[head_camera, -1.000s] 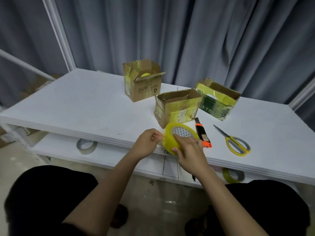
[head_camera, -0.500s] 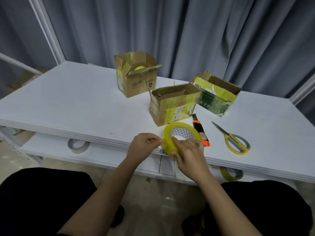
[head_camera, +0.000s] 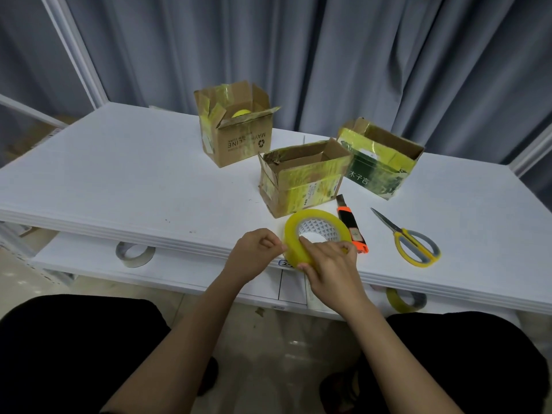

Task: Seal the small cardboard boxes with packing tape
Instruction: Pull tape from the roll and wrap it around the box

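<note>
yellow tape roll [head_camera: 301, 234] held tilted at near edge of white table [head_camera: 119, 180], gripped by right hand [head_camera: 330, 265], fingers curled over rim. left hand [head_camera: 257, 252] closed in pinch against roll's left side; whether tape end is caught cannot be told. three small cardboard boxes stand open: nearest box [head_camera: 301, 177] just behind roll, green-printed box [head_camera: 379, 162] to its right, far box [head_camera: 236, 127] behind. utility knife [head_camera: 351, 225] beside roll, scissors [head_camera: 409, 240] further right.

Tape end [head_camera: 283, 248] hidden between fingers — lower-shelf roll [head_camera: 401, 300] half hidden.
</note>
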